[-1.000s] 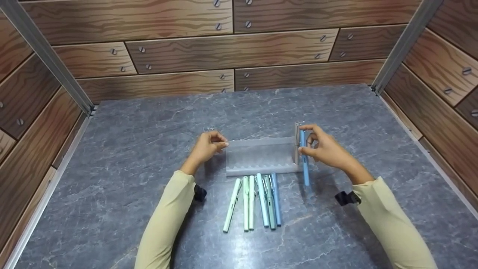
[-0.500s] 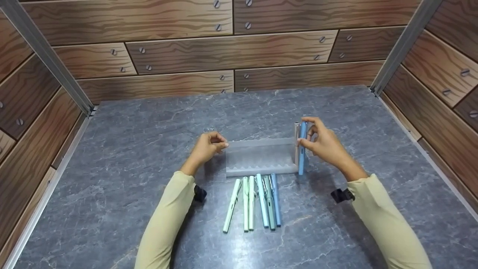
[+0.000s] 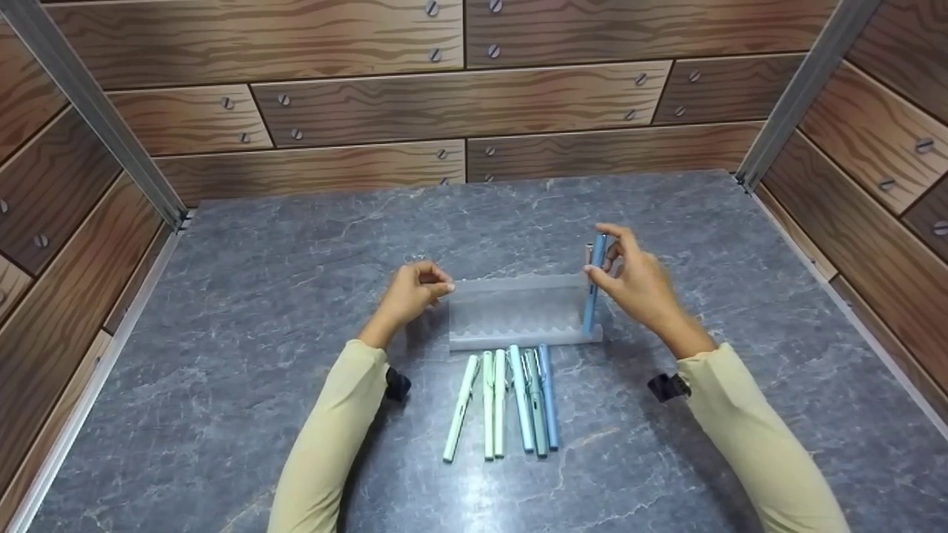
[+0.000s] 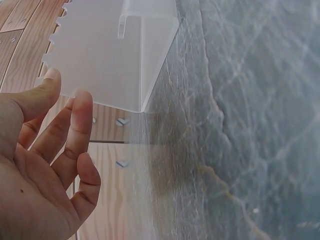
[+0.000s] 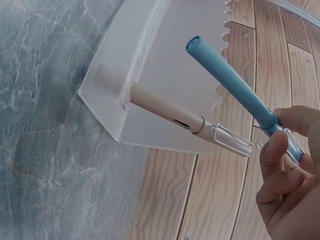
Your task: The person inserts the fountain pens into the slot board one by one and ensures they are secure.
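A frosted clear pen rack (image 3: 518,311) with scalloped edges stands on the table. My left hand (image 3: 416,289) pinches its upper left corner between thumb and fingers, as the left wrist view shows at the rack's edge (image 4: 95,55). My right hand (image 3: 638,277) grips a blue pen (image 3: 595,285) by its capped, clipped end. That pen is held nearly upright in front of the rack's right end, its lower tip free in the right wrist view. Behind it, a beige pen (image 5: 165,107) with a silver clip leans in the rack's end slot, partly hidden in the head view.
Several pens lie side by side in front of the rack: light green pens (image 3: 461,409), a pale blue pen (image 3: 521,400), a dark green pen (image 3: 536,403) and a darker blue pen (image 3: 548,396). Wood-patterned walls (image 3: 355,111) surround the grey marbled table (image 3: 222,333).
My right hand has raised the blue pen and brought it leftward, from beside the rack's right end to in front of the beige pen. The left hand stays at the rack's corner.
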